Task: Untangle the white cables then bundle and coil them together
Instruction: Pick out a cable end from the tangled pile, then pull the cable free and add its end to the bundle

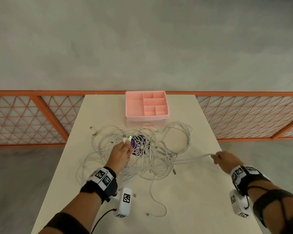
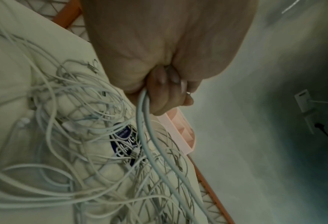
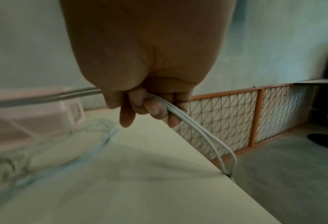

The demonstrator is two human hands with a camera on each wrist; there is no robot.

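Tangle (image 1: 142, 149): mid-worktop, at 12 o'clock from you, between both hands.
Left hand (image 1: 121, 155): curled round plug ends, over the tangle's 9 o'clock side.
Right hand (image 1: 227, 160): gripping strands at 3 o'clock, well clear.
Taut run (image 1: 193, 158): lies 9-to-3; your right pull follows it.
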